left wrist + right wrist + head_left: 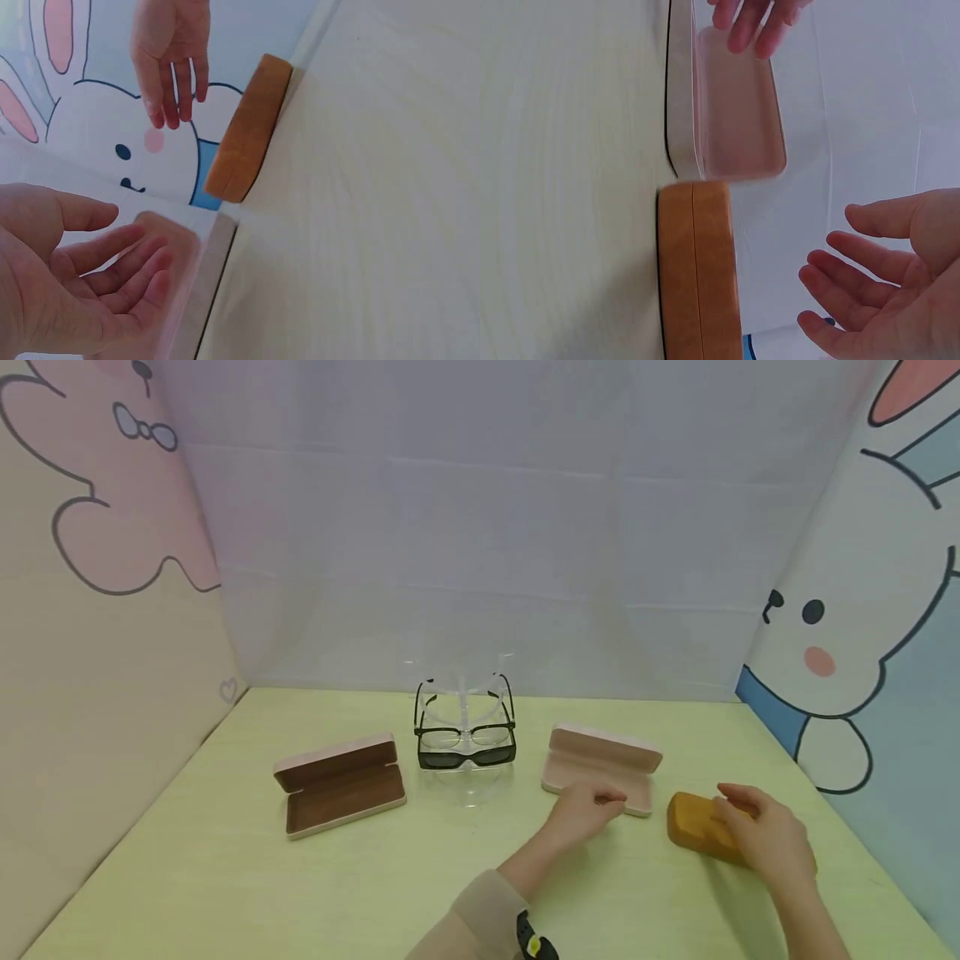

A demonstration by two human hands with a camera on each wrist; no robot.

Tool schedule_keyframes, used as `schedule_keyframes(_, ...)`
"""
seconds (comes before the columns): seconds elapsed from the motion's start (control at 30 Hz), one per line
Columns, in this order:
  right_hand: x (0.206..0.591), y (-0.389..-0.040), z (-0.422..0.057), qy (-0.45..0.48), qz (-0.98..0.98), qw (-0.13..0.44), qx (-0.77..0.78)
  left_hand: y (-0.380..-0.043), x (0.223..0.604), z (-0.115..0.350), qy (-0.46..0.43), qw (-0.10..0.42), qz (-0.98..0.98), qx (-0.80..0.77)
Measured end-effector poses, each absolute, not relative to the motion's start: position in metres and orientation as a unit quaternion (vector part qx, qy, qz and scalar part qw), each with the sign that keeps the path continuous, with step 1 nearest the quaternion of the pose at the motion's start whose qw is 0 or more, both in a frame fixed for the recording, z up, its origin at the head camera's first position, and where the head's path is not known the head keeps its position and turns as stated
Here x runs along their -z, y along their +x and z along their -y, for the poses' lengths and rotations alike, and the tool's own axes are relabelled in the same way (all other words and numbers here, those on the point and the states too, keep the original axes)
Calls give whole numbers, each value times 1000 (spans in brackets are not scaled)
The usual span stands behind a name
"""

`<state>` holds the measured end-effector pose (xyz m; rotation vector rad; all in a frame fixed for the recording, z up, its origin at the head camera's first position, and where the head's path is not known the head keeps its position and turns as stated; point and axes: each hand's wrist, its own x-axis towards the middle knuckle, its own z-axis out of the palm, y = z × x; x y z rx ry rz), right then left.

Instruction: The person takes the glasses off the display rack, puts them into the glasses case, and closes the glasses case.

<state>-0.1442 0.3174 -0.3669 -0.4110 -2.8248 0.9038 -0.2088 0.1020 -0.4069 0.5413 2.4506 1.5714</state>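
My left hand (587, 812) hovers at the front edge of an open pale pink glasses case (600, 758), its fingers loosely bent with nothing in them. My right hand (768, 835) hangs over a closed orange-brown glasses case (705, 827), fingers spread and relaxed. In the right wrist view a gap shows between the right hand (885, 277) and the orange-brown case (697, 277). The pink case (739, 112) has its lid raised, and its lining looks bare there.
A clear display stand (465, 693) at the back centre bears thin-rimmed glasses (442, 739) above dark sunglasses (465, 757). To its left lies an open case with brown lining (345, 793). Fabric walls (480, 527) with cartoon animals enclose the pale table (247, 893).
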Motion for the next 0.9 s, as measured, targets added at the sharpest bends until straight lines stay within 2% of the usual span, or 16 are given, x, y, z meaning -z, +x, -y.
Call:
schedule_keyframes(0.17,366,-154,-288,-94,936,60,-333,-216,394,-66,189,75,-824,-529)
schedule_keyframes(0.5,366,-170,-242,-6,918,97,-386,-215,369,-12,166,23,-837,-520)
schedule_keyframes(0.9,360,-200,-196,37,893,104,-436,-215,351,43,75,-97,-855,-504)
